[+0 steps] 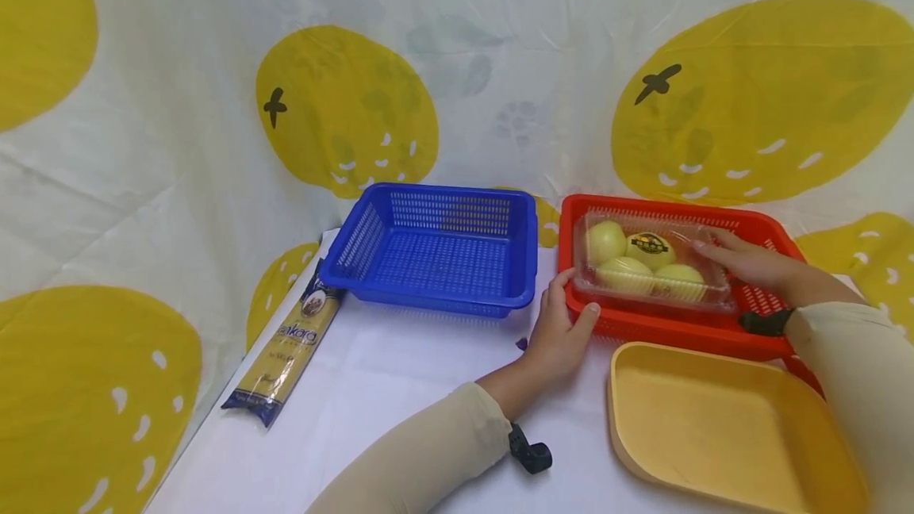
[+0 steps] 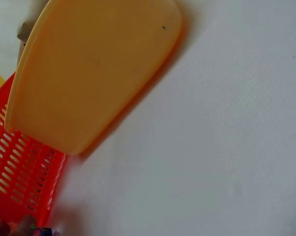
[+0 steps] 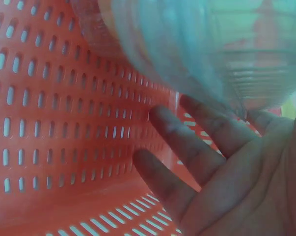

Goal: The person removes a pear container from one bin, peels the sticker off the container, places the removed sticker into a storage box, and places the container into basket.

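Note:
At the right, a red perforated basket (image 1: 757, 220) has a clear plastic fruit box (image 1: 703, 238) within its rim. Several round, pale yellow-green fruits (image 1: 624, 274) show through the lid, which carries a black-and-yellow label. My right hand (image 1: 757, 264) is at the box's right end. The right wrist view shows its fingers (image 3: 179, 135) spread, the box touching them from above and the basket floor below; the thumb is hidden. My left hand (image 1: 557, 331) holds the basket's near left corner, fingers at the side rim and thumb at the front wall.
A blue perforated basket (image 1: 428, 301) stands left of the red one. A yellow pasta packet (image 1: 289, 347) lies by its left corner. The yellow-orange tray (image 1: 714, 419) sits in front of the red basket. Behind hangs a fruit-print cloth (image 1: 535, 86).

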The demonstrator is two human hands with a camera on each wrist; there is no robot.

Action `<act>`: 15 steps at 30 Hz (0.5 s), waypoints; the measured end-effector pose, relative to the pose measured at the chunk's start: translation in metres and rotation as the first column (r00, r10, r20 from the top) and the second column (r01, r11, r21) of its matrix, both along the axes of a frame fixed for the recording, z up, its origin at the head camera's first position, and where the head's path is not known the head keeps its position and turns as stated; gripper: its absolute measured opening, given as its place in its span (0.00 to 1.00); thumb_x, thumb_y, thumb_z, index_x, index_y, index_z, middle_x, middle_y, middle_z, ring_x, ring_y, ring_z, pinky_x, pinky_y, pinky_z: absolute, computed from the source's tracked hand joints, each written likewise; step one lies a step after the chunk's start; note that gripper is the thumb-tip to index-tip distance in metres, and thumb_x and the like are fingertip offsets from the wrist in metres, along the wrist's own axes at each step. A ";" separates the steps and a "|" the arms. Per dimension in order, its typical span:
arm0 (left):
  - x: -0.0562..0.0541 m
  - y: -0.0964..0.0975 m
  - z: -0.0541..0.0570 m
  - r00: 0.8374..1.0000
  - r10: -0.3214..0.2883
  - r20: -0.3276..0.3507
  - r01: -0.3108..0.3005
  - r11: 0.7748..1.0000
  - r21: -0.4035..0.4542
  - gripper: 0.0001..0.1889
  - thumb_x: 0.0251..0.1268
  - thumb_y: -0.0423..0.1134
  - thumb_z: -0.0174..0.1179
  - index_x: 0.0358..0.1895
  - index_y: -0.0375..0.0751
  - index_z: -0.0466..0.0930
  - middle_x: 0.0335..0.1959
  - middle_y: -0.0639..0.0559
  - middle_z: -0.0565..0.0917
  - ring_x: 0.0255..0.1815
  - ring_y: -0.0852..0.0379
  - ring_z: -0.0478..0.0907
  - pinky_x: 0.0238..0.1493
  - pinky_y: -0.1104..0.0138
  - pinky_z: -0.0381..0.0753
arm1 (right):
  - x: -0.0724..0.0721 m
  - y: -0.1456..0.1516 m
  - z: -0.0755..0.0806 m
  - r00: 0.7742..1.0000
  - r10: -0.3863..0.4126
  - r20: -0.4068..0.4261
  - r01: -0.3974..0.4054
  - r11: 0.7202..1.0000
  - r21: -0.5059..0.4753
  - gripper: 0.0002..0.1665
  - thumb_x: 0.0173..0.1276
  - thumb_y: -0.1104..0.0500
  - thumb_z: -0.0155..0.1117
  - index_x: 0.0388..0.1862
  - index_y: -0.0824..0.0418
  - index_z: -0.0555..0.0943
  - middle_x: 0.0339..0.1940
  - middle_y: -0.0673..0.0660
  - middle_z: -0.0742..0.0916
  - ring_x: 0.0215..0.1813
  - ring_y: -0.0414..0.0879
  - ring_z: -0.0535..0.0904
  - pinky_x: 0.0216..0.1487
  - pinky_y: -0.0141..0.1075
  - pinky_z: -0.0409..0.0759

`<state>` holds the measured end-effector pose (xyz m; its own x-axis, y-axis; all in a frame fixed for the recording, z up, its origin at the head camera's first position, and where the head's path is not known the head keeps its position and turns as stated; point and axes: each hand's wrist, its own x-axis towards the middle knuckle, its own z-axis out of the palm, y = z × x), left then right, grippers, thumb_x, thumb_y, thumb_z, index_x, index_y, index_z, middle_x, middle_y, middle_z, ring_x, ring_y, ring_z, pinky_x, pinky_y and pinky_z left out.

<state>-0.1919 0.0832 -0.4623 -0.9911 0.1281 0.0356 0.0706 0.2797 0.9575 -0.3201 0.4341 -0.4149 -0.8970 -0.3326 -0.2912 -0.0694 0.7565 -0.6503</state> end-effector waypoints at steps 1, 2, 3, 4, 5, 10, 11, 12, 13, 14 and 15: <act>0.000 0.000 0.000 1.000 -0.008 0.005 0.008 1.000 -0.007 0.32 0.83 0.49 0.57 0.82 0.65 0.56 0.75 0.57 0.67 0.78 0.55 0.67 0.78 0.55 0.70 | 0.000 0.000 0.001 1.000 -0.002 0.024 0.003 1.000 -0.019 0.42 0.91 0.40 0.34 0.82 0.73 0.47 0.55 0.77 0.77 0.64 0.69 0.72 0.66 0.59 0.77; 0.000 -0.001 0.000 1.000 -0.015 0.006 0.015 1.000 -0.012 0.32 0.83 0.49 0.57 0.82 0.65 0.55 0.76 0.56 0.67 0.79 0.55 0.67 0.78 0.54 0.69 | 0.000 0.001 0.001 0.999 -0.003 0.044 0.005 0.999 -0.045 0.44 0.91 0.40 0.34 0.84 0.72 0.44 0.64 0.81 0.73 0.69 0.72 0.69 0.70 0.63 0.74; -0.001 -0.001 0.000 1.000 -0.024 0.013 0.024 1.000 -0.016 0.32 0.83 0.50 0.56 0.83 0.66 0.54 0.76 0.56 0.67 0.79 0.54 0.67 0.78 0.53 0.69 | 0.000 0.002 0.002 0.998 -0.007 0.062 0.011 0.998 -0.061 0.46 0.91 0.39 0.35 0.87 0.70 0.39 0.72 0.82 0.67 0.73 0.76 0.63 0.72 0.70 0.68; -0.001 -0.002 0.000 0.999 -0.032 0.018 0.032 0.999 -0.017 0.32 0.84 0.50 0.56 0.83 0.66 0.53 0.76 0.56 0.66 0.79 0.54 0.67 0.78 0.52 0.69 | 0.000 0.003 0.003 0.996 -0.016 0.082 0.022 0.997 -0.076 0.48 0.90 0.38 0.36 0.88 0.67 0.34 0.79 0.81 0.59 0.77 0.78 0.56 0.73 0.75 0.61; -0.001 -0.002 0.000 0.999 -0.039 0.023 0.039 0.999 -0.021 0.32 0.84 0.50 0.55 0.83 0.67 0.53 0.77 0.56 0.66 0.79 0.53 0.67 0.78 0.52 0.70 | 0.000 0.005 0.004 0.995 -0.018 0.096 0.027 0.995 -0.100 0.49 0.90 0.38 0.36 0.87 0.65 0.30 0.83 0.80 0.51 0.79 0.81 0.49 0.73 0.78 0.54; -0.001 -0.002 0.001 0.998 -0.051 0.040 0.053 0.998 -0.028 0.32 0.84 0.52 0.54 0.83 0.70 0.51 0.76 0.57 0.66 0.79 0.53 0.67 0.78 0.51 0.70 | -0.002 0.012 0.009 0.993 -0.084 0.078 0.095 0.986 -0.138 0.48 0.89 0.37 0.42 0.88 0.52 0.30 0.87 0.76 0.45 0.82 0.82 0.41 0.73 0.81 0.44; -0.001 -0.002 0.001 0.998 -0.050 0.039 0.051 0.998 -0.031 0.32 0.84 0.52 0.54 0.83 0.70 0.51 0.76 0.57 0.66 0.79 0.53 0.67 0.78 0.51 0.70 | -0.002 0.012 0.010 0.993 -0.098 0.066 0.106 0.986 -0.132 0.48 0.88 0.36 0.44 0.88 0.50 0.31 0.87 0.76 0.45 0.82 0.82 0.40 0.73 0.82 0.43; -0.001 -0.002 0.001 0.998 -0.049 0.037 0.050 0.998 -0.033 0.32 0.84 0.52 0.54 0.83 0.69 0.51 0.76 0.57 0.66 0.79 0.53 0.67 0.78 0.51 0.69 | -0.002 0.012 0.012 0.992 -0.110 0.054 0.116 0.985 -0.126 0.49 0.87 0.36 0.45 0.88 0.50 0.32 0.87 0.75 0.45 0.82 0.81 0.40 0.73 0.82 0.43; -0.001 -0.002 0.001 0.998 -0.048 0.031 0.049 0.998 -0.036 0.32 0.84 0.52 0.54 0.83 0.68 0.51 0.76 0.56 0.67 0.79 0.53 0.67 0.78 0.51 0.69 | -0.002 0.012 0.013 0.992 -0.116 0.043 0.120 0.986 -0.114 0.49 0.87 0.35 0.46 0.89 0.49 0.33 0.87 0.75 0.46 0.82 0.81 0.40 0.72 0.82 0.43; -0.001 -0.002 0.001 0.998 -0.047 0.029 0.048 0.998 -0.039 0.32 0.84 0.52 0.54 0.83 0.68 0.51 0.76 0.56 0.67 0.79 0.53 0.67 0.78 0.51 0.68 | -0.001 0.012 0.014 0.992 -0.123 0.041 0.127 0.986 -0.110 0.48 0.86 0.34 0.46 0.89 0.47 0.34 0.87 0.74 0.46 0.82 0.81 0.41 0.72 0.82 0.44; -0.001 -0.002 0.000 0.999 -0.046 0.028 0.048 0.998 -0.040 0.33 0.84 0.52 0.54 0.83 0.67 0.51 0.76 0.56 0.67 0.79 0.53 0.67 0.79 0.51 0.68 | 0.001 0.011 0.015 0.991 -0.125 0.043 0.129 0.985 -0.111 0.48 0.86 0.34 0.46 0.89 0.46 0.34 0.87 0.74 0.46 0.82 0.81 0.40 0.72 0.82 0.44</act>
<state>-0.1927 0.0810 -0.4620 -0.9845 0.1754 0.0029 0.0590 0.3155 0.9471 -0.3195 0.4452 -0.3997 -0.9240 -0.2488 -0.2906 0.0474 0.6793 -0.7323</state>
